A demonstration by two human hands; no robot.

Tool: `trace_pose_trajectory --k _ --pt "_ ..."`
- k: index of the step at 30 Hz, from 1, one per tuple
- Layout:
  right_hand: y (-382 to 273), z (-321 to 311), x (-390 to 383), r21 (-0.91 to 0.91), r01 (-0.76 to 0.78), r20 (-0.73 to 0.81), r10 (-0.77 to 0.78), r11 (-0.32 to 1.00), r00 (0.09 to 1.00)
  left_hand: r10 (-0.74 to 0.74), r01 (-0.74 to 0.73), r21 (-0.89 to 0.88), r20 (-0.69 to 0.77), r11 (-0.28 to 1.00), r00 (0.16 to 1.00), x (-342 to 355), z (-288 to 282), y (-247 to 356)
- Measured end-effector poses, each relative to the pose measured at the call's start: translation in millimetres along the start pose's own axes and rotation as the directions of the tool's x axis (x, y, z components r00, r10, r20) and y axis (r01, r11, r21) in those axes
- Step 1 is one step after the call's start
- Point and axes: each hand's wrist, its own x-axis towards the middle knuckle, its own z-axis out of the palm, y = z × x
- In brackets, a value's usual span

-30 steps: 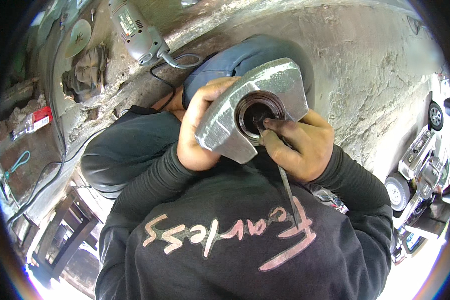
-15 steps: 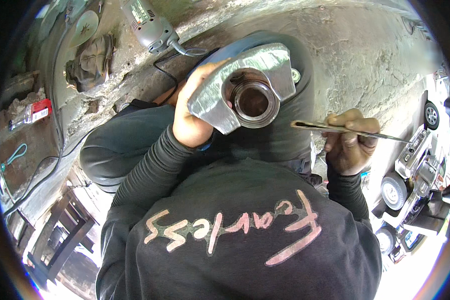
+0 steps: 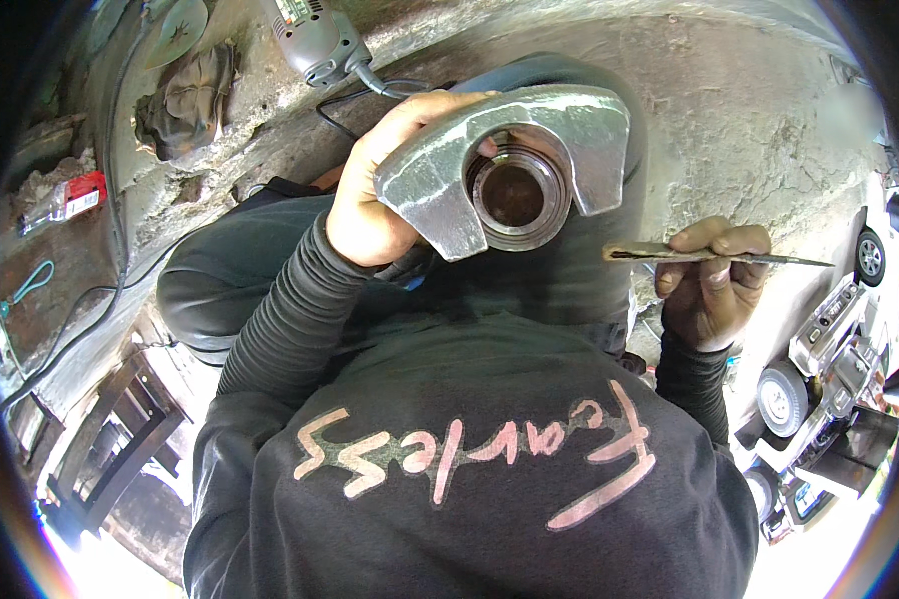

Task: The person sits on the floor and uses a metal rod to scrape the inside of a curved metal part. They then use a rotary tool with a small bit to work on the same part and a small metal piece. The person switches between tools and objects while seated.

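The workpiece (image 3: 539, 112) sits left of the hand tool (image 3: 641, 253) (power tool (image 3: 318, 46) farther left).

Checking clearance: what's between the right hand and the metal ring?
Head view: the end of the narrow strip that the right hand holds, then a gap before the metal ring, dark trouser leg behind.

The things are carried by a rough, stained concrete floor (image 3: 270, 130), its surface chipped and uneven. On it a grey power tool (image 3: 317, 45) is laid, with its black cord (image 3: 336, 122) looped close by. To the left of the tool a crumpled dark cloth (image 3: 187, 100) is spread near a pale round disc (image 3: 178, 32). Farther left, a clear bottle with a red label (image 3: 68, 202) and a teal cord loop (image 3: 34, 283) are seen, and a long dark cable (image 3: 117, 190) is stretched past them.
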Motion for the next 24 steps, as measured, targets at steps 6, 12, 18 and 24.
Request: trace_pose_trajectory --k 6,12,18,24 --pt "22.3 29.4 -7.1 -0.053 0.160 0.159 -0.150 0.986 0.976 0.047 -0.065 0.137 0.137 0.988 0.989 13.8 -6.0 9.7" --pt "35.7 36.3 2.5 -0.477 0.488 0.464 -0.263 0.731 0.846 0.074 -0.150 0.336 0.228 0.930 0.971 21.1 -8.0 18.4" --pt "45.2 35.9 24.0 -0.524 0.673 0.673 -0.231 0.523 0.703 0.124 -0.187 0.304 0.214 0.934 0.969 19.1 -6.0 12.1" --pt "51.5 35.8 32.7 -0.516 0.690 0.708 -0.200 0.507 0.677 0.133 -0.194 0.300 0.213 0.934 0.968 16.8 -6.6 8.8"
